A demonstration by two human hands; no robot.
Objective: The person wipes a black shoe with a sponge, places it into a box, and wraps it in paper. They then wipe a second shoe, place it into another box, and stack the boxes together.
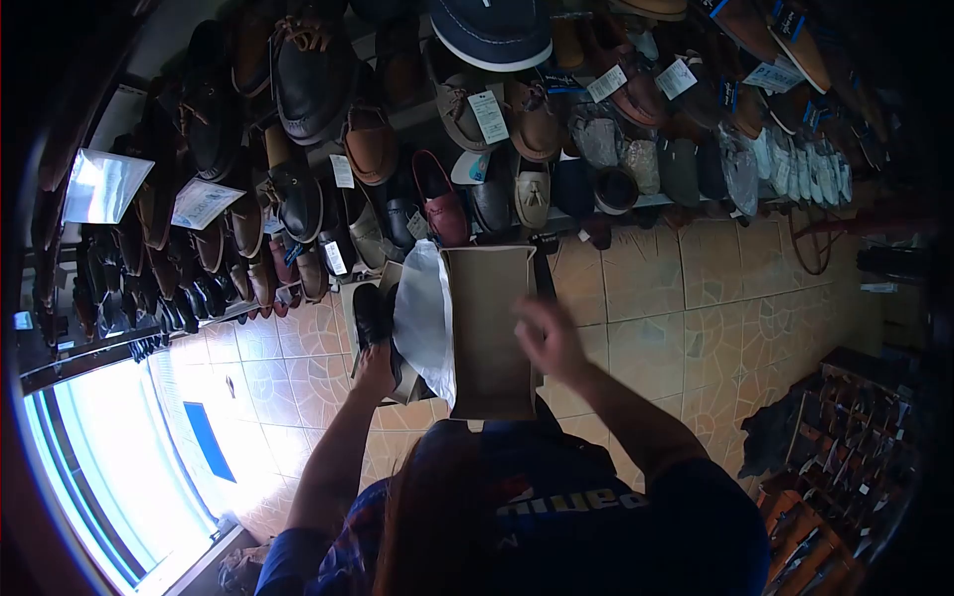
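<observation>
An open cardboard shoebox (492,328) lies in front of my body, with nothing seen on its bare bottom. White tissue paper (423,323) spills over its left edge. My left hand (376,366) is closed on a black shoe (370,318), left of the paper, above another cardboard piece (405,389) partly hidden beneath. Just past the box's right edge is my right hand (547,338), blurred by motion, its fingers partly spread and holding nothing.
Shelves of shoes with tags, among them a red loafer (446,217), run across the front and left. A tiled floor (646,348) lies below. At the lower right stands a wooden rack (845,447); bright glass (119,477) is at the lower left.
</observation>
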